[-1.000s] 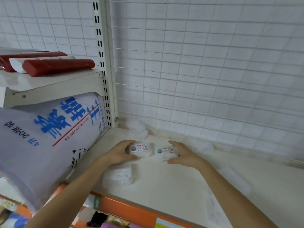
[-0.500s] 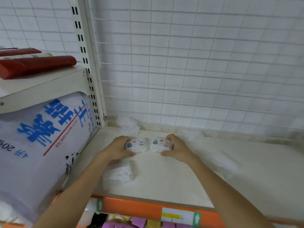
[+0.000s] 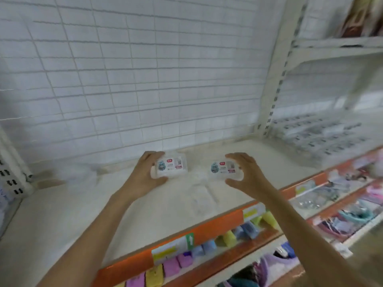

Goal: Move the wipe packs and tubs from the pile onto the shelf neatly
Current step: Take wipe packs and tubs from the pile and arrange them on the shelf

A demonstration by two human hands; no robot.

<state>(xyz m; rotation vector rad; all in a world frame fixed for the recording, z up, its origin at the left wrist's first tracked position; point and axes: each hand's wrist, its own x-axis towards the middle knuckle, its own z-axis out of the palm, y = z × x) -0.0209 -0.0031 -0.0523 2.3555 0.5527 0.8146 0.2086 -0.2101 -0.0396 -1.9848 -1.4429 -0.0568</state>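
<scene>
White wipe pack (image 3: 170,166) gripped in our left hand (image 3: 145,179), second pack (image 3: 223,168) gripped in our right hand (image 3: 247,179), both above the cream shelf (image 3: 62,220), apart from each other, wire grid (image 3: 145,69) behind, orange shelf edge (image 3: 217,226) in front.

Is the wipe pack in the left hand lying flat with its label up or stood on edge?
Flat, label up. The left hand grips the wipe pack by its end, and its printed face points up toward the camera.

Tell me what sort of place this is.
Most likely a shop aisle. A shelf with an orange front edge carrying price labels, a wire-grid back panel, and rows of small colourful packaged goods on the tier below.
</scene>
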